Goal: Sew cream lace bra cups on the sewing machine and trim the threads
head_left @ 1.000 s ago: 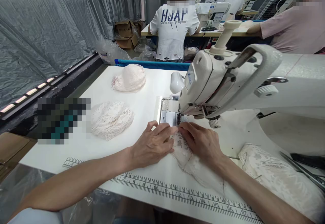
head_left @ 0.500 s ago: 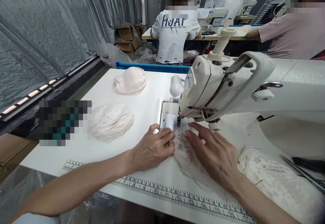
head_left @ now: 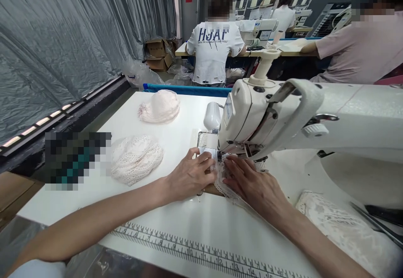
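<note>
A piece of white lace fabric (head_left: pixel 221 179) lies under the needle area of a white sewing machine (head_left: pixel 248 116). At its left edge my left hand (head_left: pixel 190 175) has curled fingers closed on the fabric. From the right, my right hand (head_left: pixel 255 183) presses the lace with its fingers together, the fingertips close beside the presser foot (head_left: pixel 219 156). Part of the lace is hidden beneath my right hand and wrist. The metal needle plate (head_left: pixel 206 153) shows just beyond my left fingers.
Two lace bundles, one nearer (head_left: pixel 137 160) and one farther (head_left: pixel 160 106), lie left on the white table (head_left: pixel 176 139). More lace (head_left: pixel 340 223) and scissors (head_left: pixel 378 223) lie at the right. A printed ruler (head_left: pixel 189 250) runs along the front edge. Several people work at machines ahead.
The lace has moved forward toward the needle, with my right hand's fingers now nearer the presser foot and closer together. The view has shifted slightly, so the machine appears lower and further left.
</note>
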{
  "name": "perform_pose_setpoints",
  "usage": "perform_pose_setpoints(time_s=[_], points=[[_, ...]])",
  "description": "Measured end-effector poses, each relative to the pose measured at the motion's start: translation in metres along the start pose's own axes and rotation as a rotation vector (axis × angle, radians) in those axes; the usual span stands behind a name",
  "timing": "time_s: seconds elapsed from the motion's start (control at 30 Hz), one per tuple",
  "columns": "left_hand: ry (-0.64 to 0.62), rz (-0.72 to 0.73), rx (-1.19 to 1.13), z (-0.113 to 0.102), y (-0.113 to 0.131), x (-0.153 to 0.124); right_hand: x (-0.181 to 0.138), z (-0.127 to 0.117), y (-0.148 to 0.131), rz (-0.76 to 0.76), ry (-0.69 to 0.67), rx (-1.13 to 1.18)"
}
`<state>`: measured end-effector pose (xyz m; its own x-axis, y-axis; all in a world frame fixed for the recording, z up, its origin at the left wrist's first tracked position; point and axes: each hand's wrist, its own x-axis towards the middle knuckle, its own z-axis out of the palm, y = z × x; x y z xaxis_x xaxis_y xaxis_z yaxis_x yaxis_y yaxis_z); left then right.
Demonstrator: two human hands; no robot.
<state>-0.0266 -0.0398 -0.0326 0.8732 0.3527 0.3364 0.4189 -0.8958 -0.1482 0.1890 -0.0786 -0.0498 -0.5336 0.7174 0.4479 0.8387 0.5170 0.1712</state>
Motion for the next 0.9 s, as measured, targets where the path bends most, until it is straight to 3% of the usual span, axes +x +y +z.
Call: perform_pose_setpoints(time_s=[0.27, 0.57, 0.9], points=[[-0.028, -0.016, 0.026, 0.005, -0.005, 0.005, -0.001, 0.011, 0.010, 0.096, -0.065, 0.049], [0.062, 0.031, -0.078, 0.001, 0.007, -0.002, -0.009, -0.033, 0.005, -0.182, -0.153, 0.362], [0.177, 0.044, -0.066, 0.005, 0.012, -0.005, -0.007, -0.035, -0.017, -0.262, -0.008, 0.456]])
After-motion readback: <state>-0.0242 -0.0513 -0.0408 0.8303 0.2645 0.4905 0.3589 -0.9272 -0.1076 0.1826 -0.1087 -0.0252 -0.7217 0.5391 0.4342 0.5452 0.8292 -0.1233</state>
